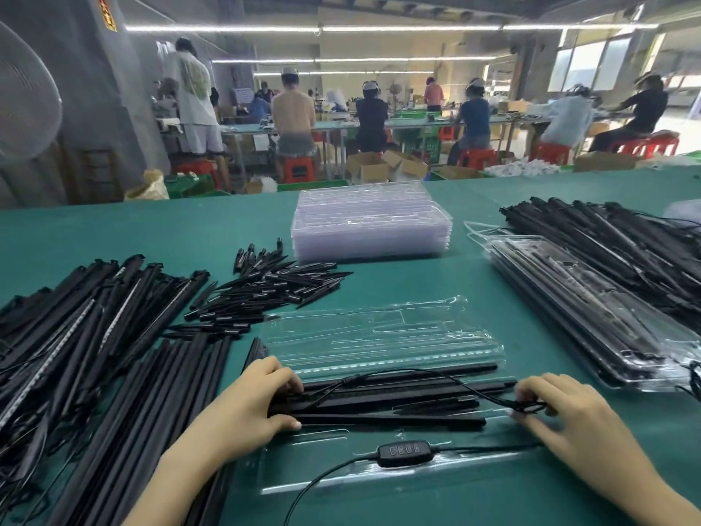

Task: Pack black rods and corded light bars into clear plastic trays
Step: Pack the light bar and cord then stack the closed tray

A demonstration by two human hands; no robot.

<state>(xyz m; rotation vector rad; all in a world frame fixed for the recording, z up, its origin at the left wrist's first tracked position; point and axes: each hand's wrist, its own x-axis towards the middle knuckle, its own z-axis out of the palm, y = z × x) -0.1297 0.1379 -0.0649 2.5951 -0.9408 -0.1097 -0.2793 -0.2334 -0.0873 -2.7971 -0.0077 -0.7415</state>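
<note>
Where the green felt-like surface (379, 282) meets the left edge, a heap of long matte black rods (95, 336) lies slanted, with short pointed black pieces (273, 290) scattered just beside it. The left hand (246, 400) curls its fingers over the left ends of the slim black light bars (379, 392) lying in the glossy clear tray (379, 336). A thin black cord (436, 381) loops across them to the right hand (569, 423), which pinches it. Nearer, an oblong inline controller (405, 451) rests. Stacked clear trays (371, 222) sit behind; filled trays (588, 317) lie rightward.
</note>
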